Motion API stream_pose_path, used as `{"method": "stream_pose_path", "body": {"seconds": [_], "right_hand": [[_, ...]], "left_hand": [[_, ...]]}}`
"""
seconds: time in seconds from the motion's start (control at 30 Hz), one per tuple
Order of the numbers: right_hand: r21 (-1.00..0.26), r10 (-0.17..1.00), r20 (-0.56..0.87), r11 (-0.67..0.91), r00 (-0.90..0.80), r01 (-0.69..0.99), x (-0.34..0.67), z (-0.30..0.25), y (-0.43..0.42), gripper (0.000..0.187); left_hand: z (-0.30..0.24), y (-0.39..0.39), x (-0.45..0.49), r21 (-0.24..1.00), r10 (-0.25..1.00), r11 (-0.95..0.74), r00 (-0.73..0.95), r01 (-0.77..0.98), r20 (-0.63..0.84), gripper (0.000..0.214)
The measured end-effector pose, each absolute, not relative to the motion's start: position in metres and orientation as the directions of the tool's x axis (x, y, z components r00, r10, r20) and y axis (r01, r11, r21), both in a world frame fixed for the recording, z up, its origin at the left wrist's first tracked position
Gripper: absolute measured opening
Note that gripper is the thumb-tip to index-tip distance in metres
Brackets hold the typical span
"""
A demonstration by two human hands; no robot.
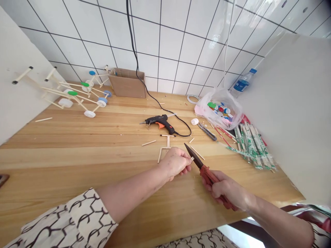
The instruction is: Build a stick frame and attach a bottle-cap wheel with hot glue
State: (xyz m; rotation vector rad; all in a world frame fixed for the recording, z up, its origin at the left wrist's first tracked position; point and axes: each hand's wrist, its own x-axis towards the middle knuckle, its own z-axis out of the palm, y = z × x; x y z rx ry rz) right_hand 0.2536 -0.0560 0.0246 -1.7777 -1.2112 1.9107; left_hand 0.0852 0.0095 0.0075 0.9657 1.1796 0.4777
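Red-handled pliers (pixel 207 172) gripped in right hand (pixel 227 191), left hand (pixel 176 163) pinching thin wooden stick (pixel 191 158), smooth plank table (pixel 77 155).

Short sleeves (pixel 77 220) – white w/ black branching lines – forearms bare.

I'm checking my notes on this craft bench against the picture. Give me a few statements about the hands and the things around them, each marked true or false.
1. The right hand grips red-handled cutters. True.
2. The left hand holds the glue gun. False: the gun lies on the wooden table; the left hand pinches a short wooden stick.
3. The cutter blades point towards the left hand. True.
4. The plastic bag of bottle caps sits at the left of the table. False: it is at the right, near the water bottle.
5. The cardboard box stands against the tiled wall. True.
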Motion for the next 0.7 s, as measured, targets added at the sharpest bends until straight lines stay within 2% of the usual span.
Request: {"method": "stream_pose_path", "body": {"seconds": [0.27,0.37,0.47,0.53,0.6,0.7], "right_hand": [[-0.674,0.639,-0.738,-0.686,-0.215,0.274,0.256,0.03,-0.048,0.017],[-0.677,0.701,-0.703,-0.607,-0.123,0.417,0.261,0.037,-0.047,0.012],[-0.621,0.86,-0.508,-0.337,-0.036,0.707,0.273,0.036,-0.047,0.019],[-0.496,0.947,-0.318,-0.138,-0.031,0.857,0.284,0.03,-0.047,0.026],[-0.367,0.981,-0.193,-0.039,-0.035,0.929,0.296,0.022,-0.047,0.032],[-0.226,0.991,-0.12,0.028,-0.056,0.974,0.314,0.009,-0.044,0.037]], "left_hand": [[0.004,0.011,0.089,0.859,0.76,0.496,0.415,0.127,-0.5,0.013],[0.004,0.009,0.08,0.886,0.783,0.455,0.434,0.089,-0.446,0.013],[0.007,0.005,0.068,0.905,0.809,0.424,0.435,0.035,-0.395,0.017],[0.01,0.003,0.06,0.916,0.834,0.4,0.431,-0.042,-0.344,0.02],[0.012,0.0,0.054,0.925,0.861,0.368,0.41,-0.093,-0.301,0.021],[0.014,-0.005,0.049,0.928,0.885,0.349,0.374,-0.134,-0.278,0.019]]}}
